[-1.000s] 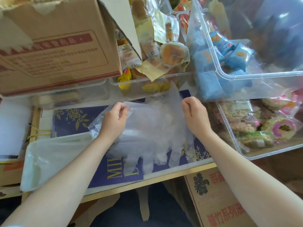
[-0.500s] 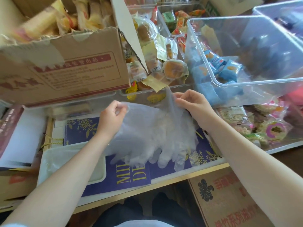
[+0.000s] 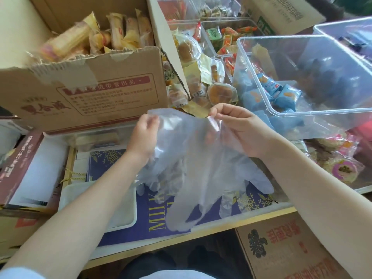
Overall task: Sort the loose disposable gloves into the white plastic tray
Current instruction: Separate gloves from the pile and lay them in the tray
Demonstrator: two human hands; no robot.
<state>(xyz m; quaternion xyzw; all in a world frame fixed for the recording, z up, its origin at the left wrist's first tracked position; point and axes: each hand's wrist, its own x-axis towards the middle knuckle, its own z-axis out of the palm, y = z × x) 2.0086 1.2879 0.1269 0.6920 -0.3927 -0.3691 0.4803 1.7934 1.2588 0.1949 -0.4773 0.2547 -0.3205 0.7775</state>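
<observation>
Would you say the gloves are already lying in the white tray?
No, both hands hold the gloves up by the cuffs, right of the white tray.

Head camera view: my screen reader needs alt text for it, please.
Both hands, left hand and right hand, hold up a bunch of clear disposable gloves by the cuffs above a blue box. The white plastic tray sits lower left, under the left forearm.

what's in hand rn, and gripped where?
Disposable gloves, a bunch: left hand and right hand pinch the cuff edge, glove fingers hanging down.
</observation>
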